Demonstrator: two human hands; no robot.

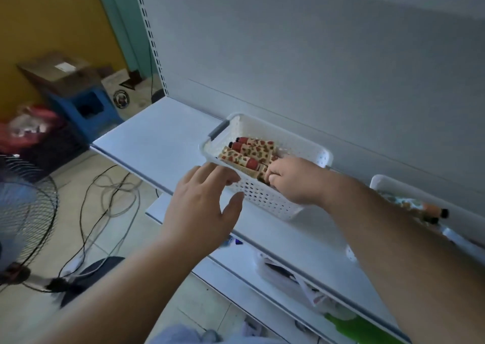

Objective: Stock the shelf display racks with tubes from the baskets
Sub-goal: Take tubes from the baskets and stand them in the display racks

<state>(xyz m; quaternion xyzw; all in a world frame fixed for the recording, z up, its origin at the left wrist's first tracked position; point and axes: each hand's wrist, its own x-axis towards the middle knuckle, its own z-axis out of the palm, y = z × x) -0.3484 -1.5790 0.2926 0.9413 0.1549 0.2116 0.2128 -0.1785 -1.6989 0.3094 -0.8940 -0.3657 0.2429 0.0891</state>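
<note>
The right hand (291, 179) reaches into the white perforated plastic basket (265, 194) on the white metal shelf (157, 136), fingers curled around one of the red-capped, heart-patterned tubes (252, 150) lying there, while the left hand (202, 202) hovers open-fingered at the basket's near rim.

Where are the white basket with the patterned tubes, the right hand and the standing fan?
white basket (265, 196), head view, on its perforated front wall.
right hand (294, 179), head view, on the back of the hand.
standing fan (29, 212), head view, on its wire guard.
</note>
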